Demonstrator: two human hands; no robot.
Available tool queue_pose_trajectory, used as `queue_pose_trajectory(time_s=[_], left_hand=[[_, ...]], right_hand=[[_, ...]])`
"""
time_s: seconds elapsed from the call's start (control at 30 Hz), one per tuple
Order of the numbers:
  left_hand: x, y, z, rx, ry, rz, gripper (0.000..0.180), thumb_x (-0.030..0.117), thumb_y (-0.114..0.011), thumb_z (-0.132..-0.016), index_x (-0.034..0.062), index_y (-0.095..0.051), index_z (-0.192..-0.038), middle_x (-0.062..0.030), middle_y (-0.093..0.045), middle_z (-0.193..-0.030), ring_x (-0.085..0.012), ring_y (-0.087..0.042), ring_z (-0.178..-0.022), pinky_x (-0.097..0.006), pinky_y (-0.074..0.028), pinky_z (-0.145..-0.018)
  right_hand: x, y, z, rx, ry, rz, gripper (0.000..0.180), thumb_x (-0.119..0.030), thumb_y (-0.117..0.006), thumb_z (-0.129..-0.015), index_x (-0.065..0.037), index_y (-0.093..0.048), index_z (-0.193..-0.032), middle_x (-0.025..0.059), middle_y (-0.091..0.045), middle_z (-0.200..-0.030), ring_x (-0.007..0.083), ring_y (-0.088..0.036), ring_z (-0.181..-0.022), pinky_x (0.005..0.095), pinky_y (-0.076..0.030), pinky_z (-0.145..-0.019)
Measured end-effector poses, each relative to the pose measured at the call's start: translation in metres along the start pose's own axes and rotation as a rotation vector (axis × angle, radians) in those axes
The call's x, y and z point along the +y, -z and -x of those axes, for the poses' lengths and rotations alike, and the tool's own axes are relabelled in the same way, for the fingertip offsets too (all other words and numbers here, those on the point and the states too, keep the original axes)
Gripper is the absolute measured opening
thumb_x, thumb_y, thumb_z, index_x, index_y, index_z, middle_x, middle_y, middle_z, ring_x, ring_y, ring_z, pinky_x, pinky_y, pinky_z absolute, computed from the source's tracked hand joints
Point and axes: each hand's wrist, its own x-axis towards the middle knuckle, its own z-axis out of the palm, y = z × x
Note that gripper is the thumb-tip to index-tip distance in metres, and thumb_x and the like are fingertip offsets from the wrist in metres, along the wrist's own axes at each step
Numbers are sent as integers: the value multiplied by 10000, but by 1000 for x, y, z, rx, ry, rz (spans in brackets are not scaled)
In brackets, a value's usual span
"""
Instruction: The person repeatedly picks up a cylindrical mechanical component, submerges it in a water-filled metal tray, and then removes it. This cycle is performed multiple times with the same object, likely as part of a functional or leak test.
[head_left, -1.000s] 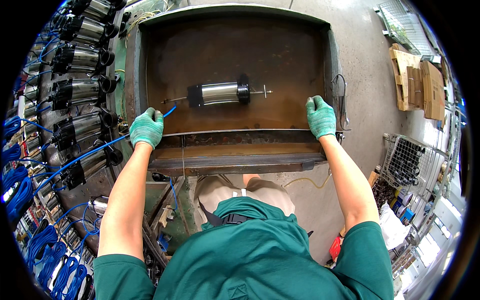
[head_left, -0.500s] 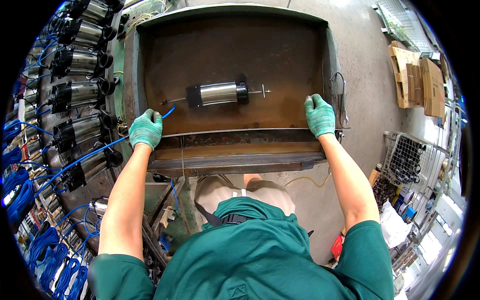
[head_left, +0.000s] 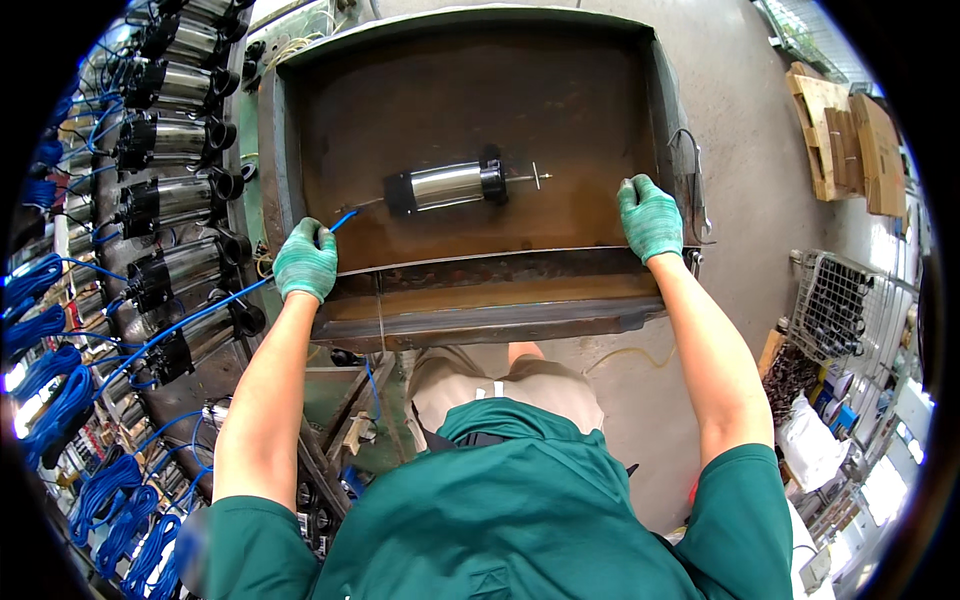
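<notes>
A brown, open metal tank (head_left: pixel 590 90) spans the upper middle of the view. Inside it lies a cylindrical pump (head_left: pixel 446 186), silver with black ends. A thin rod with a small crosspiece (head_left: pixel 535 177) sticks out of its right end. My left hand (head_left: pixel 306 262), in a green glove, is closed at the tank's near left side. A blue cable (head_left: pixel 225 300) runs in from the left through that hand, its tip showing past the thumb. My right hand (head_left: pixel 651 218), gloved the same, is closed on the tank's near right edge, with its fingertips partly hidden.
Several similar pumps (head_left: pixel 175 141) stand in a row on the left beside coils of blue cable (head_left: pixel 60 410). A wrench (head_left: pixel 704 215) hangs at the tank's right side. Farther right are a wooden pallet with cardboard (head_left: pixel 845 145), a wire cage (head_left: pixel 828 305) and a white bag (head_left: pixel 810 445).
The view has tilted and shifted slightly, so most things appear a little farther right. Both hands keep their places at the tank's near side, and the blue cable stays with my left hand.
</notes>
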Motion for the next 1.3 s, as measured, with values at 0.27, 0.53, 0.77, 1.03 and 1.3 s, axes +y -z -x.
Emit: queue_pose_trajectory(time_s=[0.27,0.53,0.77,1.03,1.3], left_hand=[[25,-12,-19,59,-357,179,187,169,-735,-884,82,-686,-1043,-146,-714,-972,-365,-688,-914,-475,-551,-841],[203,-56,-42,-491,-48,328,267,248,-722,-930,32,-646,-1068,-127,-687,-821,-267,-671,-755,-418,-539,-691],[256,-87,-55,-713,467,800,116,215,-697,-990,141,-629,-1048,-39,-666,-878,-162,-622,-677,-284,-434,-479],[235,-80,-53,-727,386,857,212,111,-722,-971,59,-553,-1088,-96,-660,-921,-229,-681,-693,-410,-649,-604],[190,-69,-35,-679,226,818,185,66,-700,-973,54,-515,-977,-100,-655,-888,-229,-682,-616,-386,-626,-521]], right_hand=[[-1,5,1,-15,-48,-26,340,-416,-495,-1057,-118,-658,-1082,187,-737,-1064,433,-693,-998,551,-554,-858],[-1,15,2,-67,-55,-80,342,-401,-472,-1063,-117,-652,-1124,154,-738,-1113,388,-701,-1042,530,-562,-894],[7,11,7,32,-19,-153,319,-391,-499,-1055,-117,-661,-1081,144,-736,-1046,379,-711,-959,516,-572,-826],[10,7,9,62,-23,-172,322,-395,-518,-1051,-111,-669,-1072,121,-735,-1043,362,-714,-948,497,-579,-804],[5,17,8,-36,-41,-153,321,-372,-501,-1059,-109,-673,-1123,136,-738,-1101,351,-715,-1019,491,-583,-864]])
